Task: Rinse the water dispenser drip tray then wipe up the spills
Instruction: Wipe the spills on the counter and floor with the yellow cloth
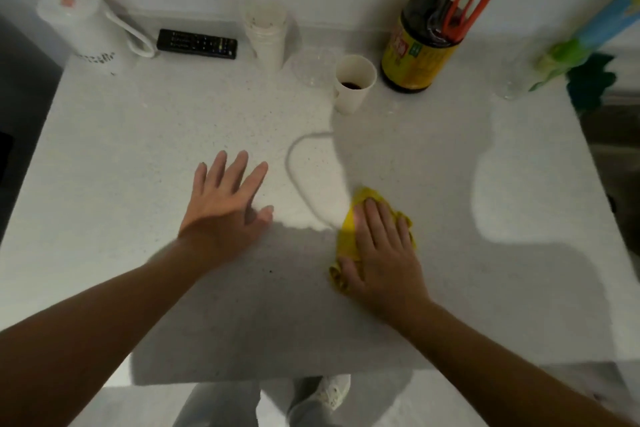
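A yellow cloth (pixel 349 231) lies crumpled on the white speckled countertop (pixel 138 135), right of centre. My right hand (pixel 382 250) presses flat on top of it, fingers over the cloth. A puddle of clear water (pixel 311 177) spreads just beyond the cloth, its curved edge showing to the left. My left hand (pixel 225 204) rests flat on the counter left of the puddle, fingers spread, holding nothing. No drip tray is in view.
Along the back wall stand a white kettle (pixel 79 24), a black remote (pixel 197 44), a stack of white cups (pixel 265 35), a clear lid (pixel 313 68), a paper cup with dark liquid (pixel 353 83) and a large dark sauce bottle (pixel 429 45). A clear glass (pixel 512 76) stands far right.
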`<state>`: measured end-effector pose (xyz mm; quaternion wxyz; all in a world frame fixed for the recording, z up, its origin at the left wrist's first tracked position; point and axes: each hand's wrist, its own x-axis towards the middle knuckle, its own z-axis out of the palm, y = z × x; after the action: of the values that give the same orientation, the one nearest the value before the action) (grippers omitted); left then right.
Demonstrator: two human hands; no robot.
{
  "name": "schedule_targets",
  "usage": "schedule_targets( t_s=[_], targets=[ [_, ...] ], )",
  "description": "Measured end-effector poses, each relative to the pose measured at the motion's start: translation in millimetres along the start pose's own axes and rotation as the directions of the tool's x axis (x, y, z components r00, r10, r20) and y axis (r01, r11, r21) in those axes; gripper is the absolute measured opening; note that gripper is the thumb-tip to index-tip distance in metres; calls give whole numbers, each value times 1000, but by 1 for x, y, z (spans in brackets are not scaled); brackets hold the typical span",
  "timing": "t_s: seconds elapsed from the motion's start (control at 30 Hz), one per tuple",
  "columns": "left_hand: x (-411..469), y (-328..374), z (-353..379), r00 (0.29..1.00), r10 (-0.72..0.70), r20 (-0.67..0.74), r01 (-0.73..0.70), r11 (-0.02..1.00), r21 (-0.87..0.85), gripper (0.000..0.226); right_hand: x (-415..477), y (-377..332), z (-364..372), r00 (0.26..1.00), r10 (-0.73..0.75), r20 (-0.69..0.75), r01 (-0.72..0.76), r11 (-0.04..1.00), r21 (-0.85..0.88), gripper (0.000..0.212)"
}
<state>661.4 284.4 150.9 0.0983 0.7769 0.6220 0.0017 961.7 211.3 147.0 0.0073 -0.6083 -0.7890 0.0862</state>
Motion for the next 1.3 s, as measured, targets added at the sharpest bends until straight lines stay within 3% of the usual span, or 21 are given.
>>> schedule_targets(
  t_s=[0.13,0.23,0.33,0.43,0.5,0.57,0.67,0.77,0.83,0.9,1.0,1.07,1.13,1.2,1.23,1.3],
  targets=[
    [-1,1,-6,999,-40,13,41,999,-24,82,-61,11,-3,966,240,96,-234,970,-63,85],
    [0,3,-9,1000,0,20,1,1000,-26,80,-89,-30,-3,866,494,80,-490,869,-62,85],
    [-2,-4,-10,1000,25,-5,-26,997,-79,73,-79,-102,10,824,563,71,-562,827,-38,84],
    [-12,-17,-15,991,79,-112,-108,952,-287,55,-36,-139,13,817,576,23,-576,817,20,85],
    [-30,-42,-15,969,166,-181,-219,918,-332,45,5,-141,8,834,551,-11,-551,834,22,84],
    [-59,-74,-14,950,258,-178,-299,917,-264,45,55,-129,0,893,450,17,-450,893,-12,85],
    [-107,-127,-14,942,302,-147,-324,931,-168,51,141,-119,-14,966,240,97,-236,970,-51,90],
    [-147,-167,-16,951,289,-112,-299,951,-84,47,176,-143,-8,992,36,124,-27,997,-72,91],
    [-173,-186,-18,972,204,-113,-212,976,-57,47,148,-171,2,982,-123,142,137,986,-95,91],
    [-199,-202,-23,992,45,-119,-59,992,-115,53,91,-196,15,972,-204,120,213,975,-65,90],
    [-226,-220,-31,986,-146,-85,133,981,-140,60,4,-219,28,973,-207,103,211,977,-28,89],
    [-235,-229,-31,943,-328,-57,316,936,-158,69,-25,-221,28,977,-174,126,179,984,-25,89],
    [-239,-231,-26,867,-496,41,489,834,-254,78,-15,-214,22,974,-179,141,184,983,-22,89],
    [-238,-229,-20,794,-582,177,600,703,-382,72,25,-202,12,974,-153,166,160,987,-32,90],
    [-238,-229,-16,777,-595,204,621,677,-395,67,52,-195,7,975,-132,177,143,988,-54,91],
    [-238,-230,-10,796,-585,153,596,716,-363,65,109,-185,0,985,-80,154,98,989,-113,94]
  ],
)
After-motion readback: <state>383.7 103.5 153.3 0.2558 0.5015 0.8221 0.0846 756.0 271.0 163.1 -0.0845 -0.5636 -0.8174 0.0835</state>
